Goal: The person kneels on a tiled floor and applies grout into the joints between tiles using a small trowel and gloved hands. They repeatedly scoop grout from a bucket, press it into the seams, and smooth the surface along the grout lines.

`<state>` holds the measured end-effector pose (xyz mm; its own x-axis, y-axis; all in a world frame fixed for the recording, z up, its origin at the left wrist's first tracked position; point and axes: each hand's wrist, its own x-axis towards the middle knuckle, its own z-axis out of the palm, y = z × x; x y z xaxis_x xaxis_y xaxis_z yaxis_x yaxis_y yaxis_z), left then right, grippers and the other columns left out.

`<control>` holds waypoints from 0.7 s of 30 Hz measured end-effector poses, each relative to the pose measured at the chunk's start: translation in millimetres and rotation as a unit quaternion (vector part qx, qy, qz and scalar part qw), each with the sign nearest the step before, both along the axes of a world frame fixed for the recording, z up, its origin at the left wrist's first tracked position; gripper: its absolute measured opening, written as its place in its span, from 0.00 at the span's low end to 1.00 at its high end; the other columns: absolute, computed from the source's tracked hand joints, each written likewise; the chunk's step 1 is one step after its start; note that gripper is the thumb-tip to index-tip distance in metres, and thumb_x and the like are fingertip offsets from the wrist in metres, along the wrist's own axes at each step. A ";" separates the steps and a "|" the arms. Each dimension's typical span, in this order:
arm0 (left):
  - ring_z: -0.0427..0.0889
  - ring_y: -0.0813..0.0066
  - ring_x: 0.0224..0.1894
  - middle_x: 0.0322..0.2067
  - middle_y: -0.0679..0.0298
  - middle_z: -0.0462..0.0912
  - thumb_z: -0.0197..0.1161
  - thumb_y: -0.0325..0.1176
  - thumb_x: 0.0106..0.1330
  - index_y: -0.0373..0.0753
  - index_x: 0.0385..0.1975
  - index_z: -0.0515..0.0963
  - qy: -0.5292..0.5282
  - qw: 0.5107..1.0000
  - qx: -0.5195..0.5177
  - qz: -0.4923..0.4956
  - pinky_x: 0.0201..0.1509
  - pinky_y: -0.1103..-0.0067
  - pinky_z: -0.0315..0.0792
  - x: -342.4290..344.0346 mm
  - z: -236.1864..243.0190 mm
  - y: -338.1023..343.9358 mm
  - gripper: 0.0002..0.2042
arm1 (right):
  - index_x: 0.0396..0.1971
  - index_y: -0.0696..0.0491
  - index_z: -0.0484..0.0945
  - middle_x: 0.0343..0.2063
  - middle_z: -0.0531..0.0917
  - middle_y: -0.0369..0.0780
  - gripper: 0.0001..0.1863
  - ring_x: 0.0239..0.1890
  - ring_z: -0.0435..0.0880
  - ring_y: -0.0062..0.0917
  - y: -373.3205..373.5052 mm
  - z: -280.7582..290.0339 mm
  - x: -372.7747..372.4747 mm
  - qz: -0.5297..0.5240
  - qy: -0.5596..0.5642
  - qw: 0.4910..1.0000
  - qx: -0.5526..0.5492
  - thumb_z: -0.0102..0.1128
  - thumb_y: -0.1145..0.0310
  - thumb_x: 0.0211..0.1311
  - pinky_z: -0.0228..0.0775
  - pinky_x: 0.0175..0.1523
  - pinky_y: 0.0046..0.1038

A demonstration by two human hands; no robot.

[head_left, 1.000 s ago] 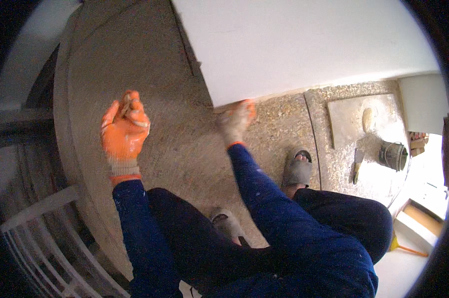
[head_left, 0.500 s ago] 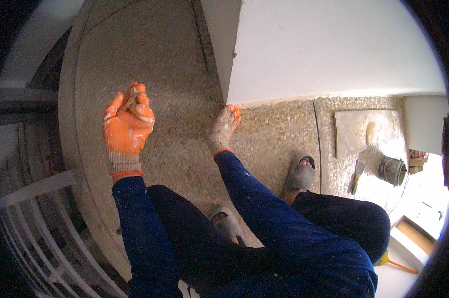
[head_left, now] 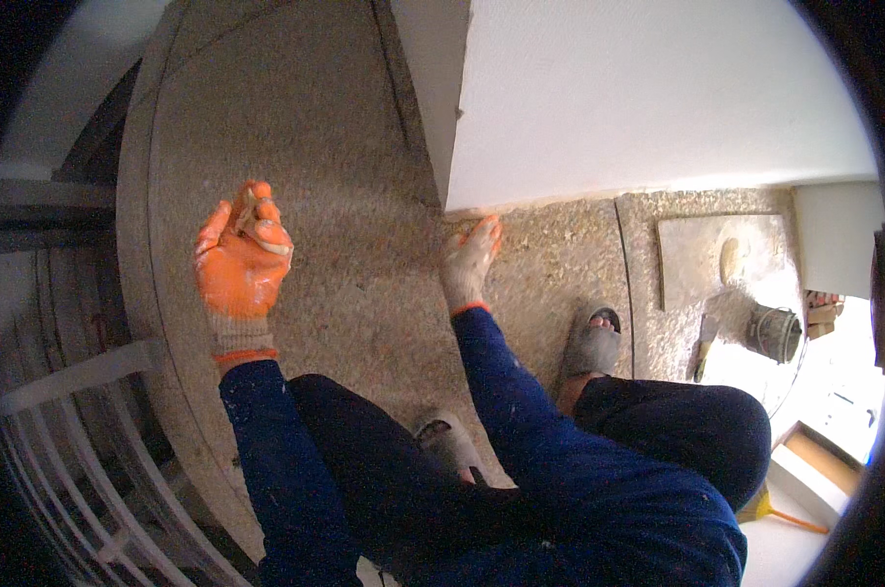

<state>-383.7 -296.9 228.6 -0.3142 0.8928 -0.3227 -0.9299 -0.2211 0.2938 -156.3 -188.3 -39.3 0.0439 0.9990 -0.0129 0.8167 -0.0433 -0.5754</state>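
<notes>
My left hand point(head_left: 242, 264), in an orange-coated knit glove smeared with white, is raised above the floor with its palm up. Its fingers curl around a pale beige, soft-looking lump point(head_left: 272, 247). My right hand point(head_left: 470, 262), gloved the same way, reaches down to the foot of the white wall point(head_left: 648, 98), close to its corner. The fingers there are bunched together along the joint between wall and floor. Whatever may be between them is hidden.
The speckled stone floor point(head_left: 364, 313) has dark seams. On the right lie a flat board point(head_left: 682, 259) with a pale lump, a scraper point(head_left: 705, 347) and a dark bucket point(head_left: 773, 335). A pale railing point(head_left: 81, 382) stands at lower left. My sandalled feet point(head_left: 593, 342) are below.
My right hand has slid to the right along the foot of the wall, away from the corner. My left hand, still around the beige lump, has moved slightly left and nearer to me.
</notes>
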 end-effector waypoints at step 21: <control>0.85 0.60 0.44 0.47 0.53 0.85 0.54 0.39 0.75 0.35 0.49 0.79 0.094 0.993 0.064 -0.029 0.44 0.67 0.82 2.9 -18.2 -2.0 0.15 | 0.67 0.52 0.64 0.61 0.73 0.45 0.29 0.59 0.73 0.39 -31.9 39.4 -11.6 0.152 0.071 0.985 -0.048 0.53 0.52 0.73 0.63 0.63 0.43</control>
<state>-380.8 -298.9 210.5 -0.3049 0.9411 -0.1465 -0.8734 -0.2149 0.4371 -167.8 -220.1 0.1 -0.2660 0.9595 -0.0931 0.7120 0.1305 -0.6900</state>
